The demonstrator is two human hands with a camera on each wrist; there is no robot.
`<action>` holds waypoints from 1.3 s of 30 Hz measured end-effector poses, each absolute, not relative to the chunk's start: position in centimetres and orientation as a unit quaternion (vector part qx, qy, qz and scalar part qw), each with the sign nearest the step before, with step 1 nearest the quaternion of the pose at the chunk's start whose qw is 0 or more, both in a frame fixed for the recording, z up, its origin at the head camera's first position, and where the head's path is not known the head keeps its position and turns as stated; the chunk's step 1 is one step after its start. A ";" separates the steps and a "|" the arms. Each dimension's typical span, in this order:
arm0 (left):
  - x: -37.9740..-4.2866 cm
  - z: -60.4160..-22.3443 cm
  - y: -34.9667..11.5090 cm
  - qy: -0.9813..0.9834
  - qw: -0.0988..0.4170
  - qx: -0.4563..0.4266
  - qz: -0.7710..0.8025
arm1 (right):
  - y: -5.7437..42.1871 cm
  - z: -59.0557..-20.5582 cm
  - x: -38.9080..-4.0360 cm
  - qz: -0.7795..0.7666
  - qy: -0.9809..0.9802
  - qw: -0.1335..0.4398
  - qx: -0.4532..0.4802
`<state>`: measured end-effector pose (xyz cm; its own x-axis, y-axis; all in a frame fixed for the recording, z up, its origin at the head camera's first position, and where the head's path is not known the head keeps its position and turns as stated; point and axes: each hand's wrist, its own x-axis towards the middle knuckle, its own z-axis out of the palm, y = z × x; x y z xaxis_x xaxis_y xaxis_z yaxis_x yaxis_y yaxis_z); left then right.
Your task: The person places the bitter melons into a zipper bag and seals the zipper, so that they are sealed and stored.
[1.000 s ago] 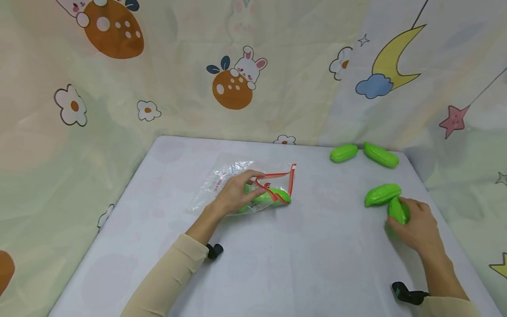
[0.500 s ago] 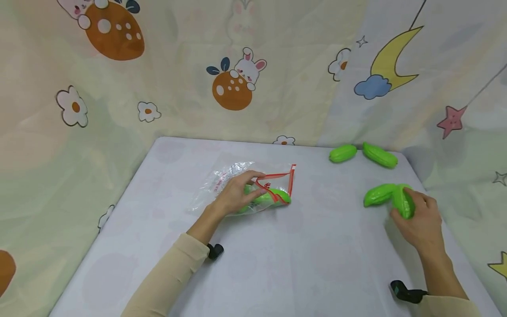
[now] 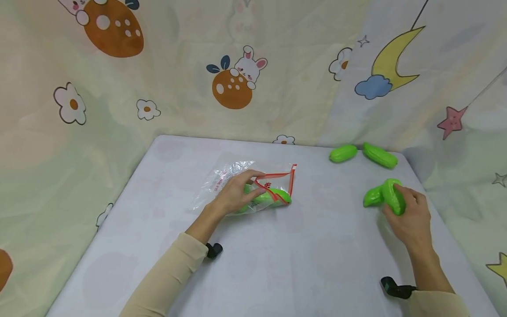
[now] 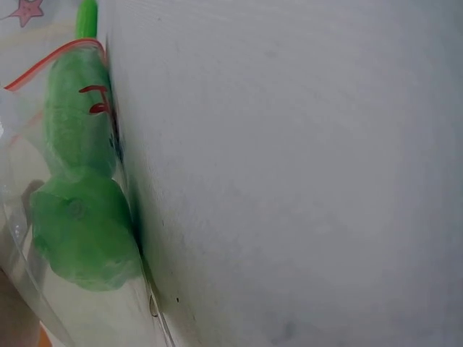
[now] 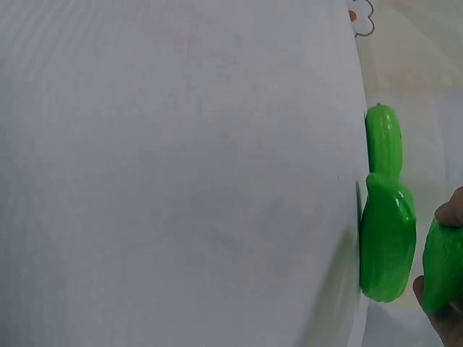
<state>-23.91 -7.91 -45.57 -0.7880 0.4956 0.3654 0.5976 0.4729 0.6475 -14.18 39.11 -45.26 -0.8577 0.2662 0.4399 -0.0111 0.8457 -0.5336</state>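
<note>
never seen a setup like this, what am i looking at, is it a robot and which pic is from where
There is no robot: a person works with two bare hands. The wide picture comes from a camera on the head, looking forward and down. The other two come from wrist cameras, probably the black devices near the cuffs; in them the tabletop appears turned on its side.

On the white table, the left hand holds a clear plastic bag with red edging; at least two green, vegetable-like pieces show inside. The right hand grips another green piece. One loose piece lies close by, and two others lie at the far edge.
</note>
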 end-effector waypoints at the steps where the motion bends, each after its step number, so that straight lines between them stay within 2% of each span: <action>1: -23.9 -45.5 -7.9 -0.855 0.064 -0.320 -0.402 | 38.9 -45.3 -14.3 0.274 -0.924 0.259 -0.071; 12: -23.7 -46.1 -6.9 -0.853 0.059 -0.330 -0.401 | 37.3 -44.9 -15.4 0.290 -0.915 0.274 -0.052; 19: -23.6 -46.0 -6.9 -0.862 0.063 -0.330 -0.379 | 36.1 -45.0 -15.8 0.310 -0.897 0.311 -0.046; 27: -23.6 -45.5 -7.7 -0.863 0.071 -0.331 -0.375 | 33.6 -45.5 -17.2 0.345 -0.902 0.259 -0.011; 31: -23.8 -45.3 -8.0 -0.860 0.079 -0.335 -0.377 | 32.6 -45.7 -18.0 0.359 -0.896 0.260 0.020; 39: -23.8 -45.5 -8.0 -0.859 0.063 -0.335 -0.383 | 31.5 -46.0 -18.0 0.388 -0.886 0.248 0.060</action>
<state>-23.82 -7.96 -45.52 -0.7680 0.5269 0.3640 0.6229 0.4828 0.6155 -17.97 31.53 -45.98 -0.8693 0.0855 0.4868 -0.2996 0.6922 -0.6565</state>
